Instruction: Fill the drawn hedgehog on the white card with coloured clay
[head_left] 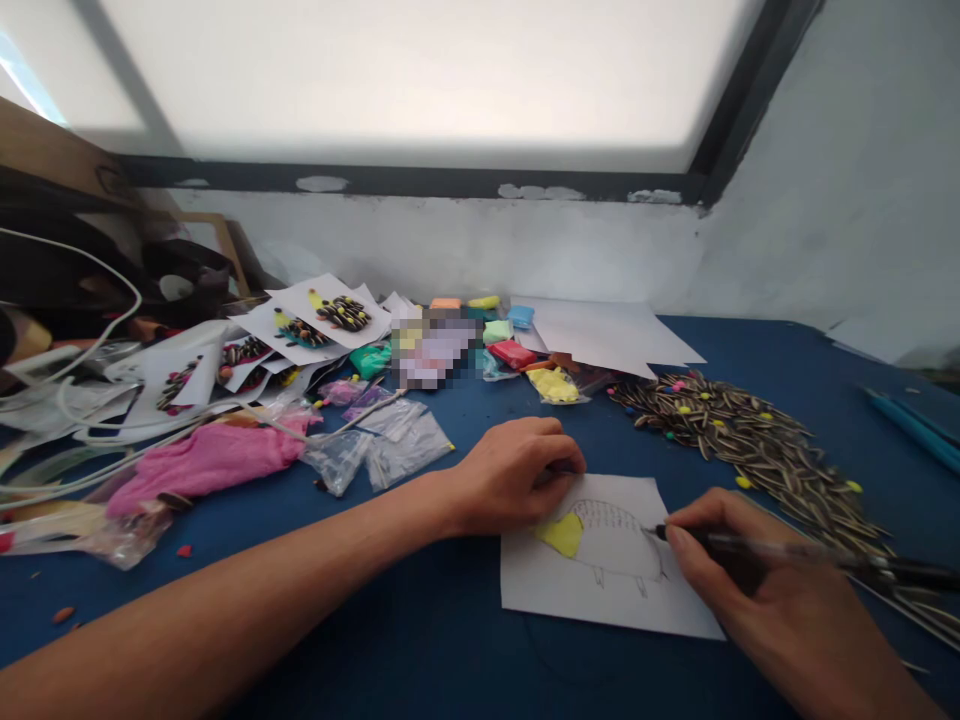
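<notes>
The bare left forearm slants up from the lower left corner to a nearly straight wrist. The left hand lies back upward, its fingers bent inward and its thumb stretched out below them. The right hand enters from the lower right, thumb and index finger drawn together in a pinching grip, tips pointing left.

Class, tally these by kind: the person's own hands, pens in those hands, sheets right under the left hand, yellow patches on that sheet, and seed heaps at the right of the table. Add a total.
Hands: 2 (left hand, right hand)
Pen: 1
Sheet: 1
Yellow patch: 1
Seed heap: 1
Total: 6
</notes>
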